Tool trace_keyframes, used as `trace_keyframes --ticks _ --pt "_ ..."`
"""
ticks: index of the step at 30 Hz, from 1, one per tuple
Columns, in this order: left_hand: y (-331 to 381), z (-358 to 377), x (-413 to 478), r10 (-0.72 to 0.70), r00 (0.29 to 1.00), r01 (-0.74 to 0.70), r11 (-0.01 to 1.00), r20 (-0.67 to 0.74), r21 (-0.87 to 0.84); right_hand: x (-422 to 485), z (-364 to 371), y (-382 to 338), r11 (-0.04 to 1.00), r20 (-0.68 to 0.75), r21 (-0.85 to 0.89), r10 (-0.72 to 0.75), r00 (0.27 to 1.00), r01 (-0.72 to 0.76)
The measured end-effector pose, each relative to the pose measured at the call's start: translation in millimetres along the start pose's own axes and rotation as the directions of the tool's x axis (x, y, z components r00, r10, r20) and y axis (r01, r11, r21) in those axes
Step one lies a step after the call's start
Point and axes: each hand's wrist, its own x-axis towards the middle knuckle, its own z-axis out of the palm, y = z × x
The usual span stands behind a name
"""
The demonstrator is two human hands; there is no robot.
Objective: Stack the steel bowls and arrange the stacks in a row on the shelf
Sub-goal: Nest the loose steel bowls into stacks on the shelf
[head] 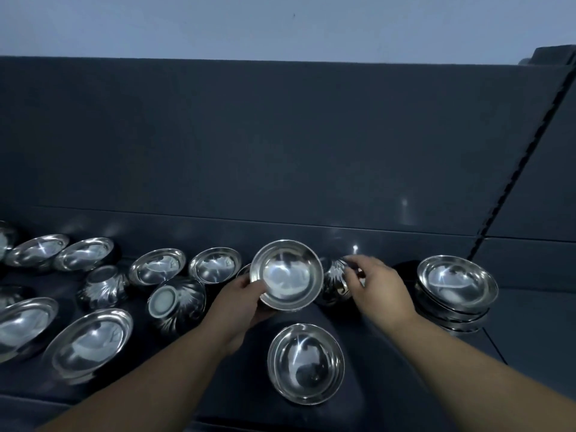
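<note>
Steel bowls (90, 341) lie scattered over the dark shelf (371, 369), some mouth-up and some overturned, with only one stack (456, 285) standing at the right end, so most of the job looks undone. The left hand (240, 294) pinches a shallow bowl (286, 274) by its near rim, raised off the shelf and tilted mouth-up, probably ready to nest. The right hand (374, 285) curls its fingers over a patterned bowl (335, 280) lying on its side just beside it, apparently to right it so the two can stack.
</note>
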Motion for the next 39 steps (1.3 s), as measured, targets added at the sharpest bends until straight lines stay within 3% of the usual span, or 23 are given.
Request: trace_keyframes --ticks 4,7,12,20,34,39 --pt "-11 -6 7 -0.072 0.992 0.065 0.995 -0.108 -0.071 5 11 21 0.957 0.365 -0.252 -0.046 0.930 0.146" --pt "-17 -9 9 -0.089 0.988 0.082 0.995 -0.127 -0.059 9 20 24 0.882 0.447 -0.361 -0.122 0.886 0.304" --pt "-25 -13 8 -0.098 0.987 0.095 0.995 -0.131 -0.033 19 27 27 0.785 0.481 -0.450 -0.190 0.856 0.427" --pt "-29 -25 7 -0.078 0.985 0.077 0.997 -0.154 -0.012 25 31 14 0.789 0.471 -0.447 -0.193 0.861 0.421" --pt "-32 -44 -1 -0.070 0.988 0.070 0.998 -0.140 -0.003 47 41 -14 0.783 0.428 -0.537 -0.066 0.902 0.312" --pt "-28 -50 -4 -0.051 0.991 0.051 0.999 -0.121 -0.006 57 34 -32 0.826 0.337 -0.507 -0.074 0.938 0.247"
